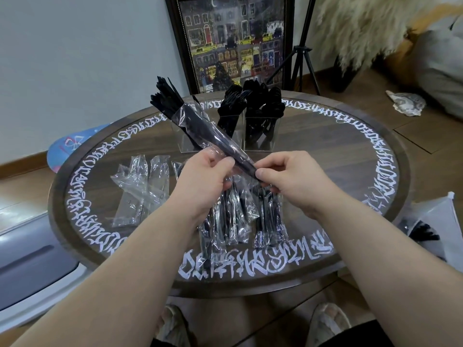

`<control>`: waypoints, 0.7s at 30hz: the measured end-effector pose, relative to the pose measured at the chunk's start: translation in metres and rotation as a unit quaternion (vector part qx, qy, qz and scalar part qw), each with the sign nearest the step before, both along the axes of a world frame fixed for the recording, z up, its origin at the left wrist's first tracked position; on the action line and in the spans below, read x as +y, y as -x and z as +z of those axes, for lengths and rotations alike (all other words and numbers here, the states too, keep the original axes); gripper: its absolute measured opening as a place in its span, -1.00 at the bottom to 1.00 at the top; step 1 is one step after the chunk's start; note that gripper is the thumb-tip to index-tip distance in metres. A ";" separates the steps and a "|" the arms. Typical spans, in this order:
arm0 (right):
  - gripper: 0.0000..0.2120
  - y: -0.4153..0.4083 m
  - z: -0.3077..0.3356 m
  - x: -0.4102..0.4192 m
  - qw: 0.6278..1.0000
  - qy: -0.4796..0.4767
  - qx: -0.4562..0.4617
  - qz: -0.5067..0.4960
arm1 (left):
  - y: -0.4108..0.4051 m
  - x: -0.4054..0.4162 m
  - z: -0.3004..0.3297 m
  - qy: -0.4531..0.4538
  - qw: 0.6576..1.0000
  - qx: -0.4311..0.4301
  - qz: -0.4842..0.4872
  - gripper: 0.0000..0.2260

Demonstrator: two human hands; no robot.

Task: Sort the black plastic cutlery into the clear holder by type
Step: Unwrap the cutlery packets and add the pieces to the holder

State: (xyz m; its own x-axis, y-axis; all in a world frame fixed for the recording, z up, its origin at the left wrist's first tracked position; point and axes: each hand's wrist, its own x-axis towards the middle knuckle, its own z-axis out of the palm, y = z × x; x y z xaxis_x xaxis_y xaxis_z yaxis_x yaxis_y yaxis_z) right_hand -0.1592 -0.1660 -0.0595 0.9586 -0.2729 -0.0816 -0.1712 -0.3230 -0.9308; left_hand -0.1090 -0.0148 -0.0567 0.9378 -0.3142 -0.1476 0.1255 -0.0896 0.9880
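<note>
The round desk [350, 151] with its ring of white lettering is spread beneath both hands, and the clear holder [260, 136] is stood on it beyond the fingers — three compartments side by side, each already filled with upright black cutlery. A heap of wrapped cutlery packets [240, 216] is lain on the desk directly under the hands, and emptied clear wrappers [140, 186] are left to the outer side of the left hand. The wrapped piece [213, 136] in play is held up between the two hands, clear of the desk; its long axis is run diagonally, from its near end at the right fingertips up and away to the left, so that its far end is pointed toward the leftmost compartment of the holder. The left hand [203, 181] is curled round the crinkled film at the lower part of the packet, while the right hand [290, 179] is closed in a pinch — thumb and forefinger together — on the very tip of the near end. The right fingers are thus judged nearer to the piece's end, and the coming pull is likely to be made along that diagonal axis, the film being drawn one way and the black plastic the other. What type of utensil is inside cannot be told through the film.
</note>
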 end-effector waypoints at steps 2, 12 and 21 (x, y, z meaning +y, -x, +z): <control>-0.86 -0.002 -0.001 -0.001 0.994 0.099 -0.033 -0.015 | -0.003 0.000 -0.002 -0.006 1.000 0.011 0.016 -0.92; -0.88 -0.003 -0.005 0.008 0.962 0.256 -0.098 0.010 | -0.006 -0.007 -0.001 0.037 0.997 0.035 0.061 -0.97; -0.81 -0.005 -0.001 -0.002 0.995 -0.018 -0.074 -0.062 | -0.017 0.005 0.006 0.106 0.982 0.095 0.125 -0.90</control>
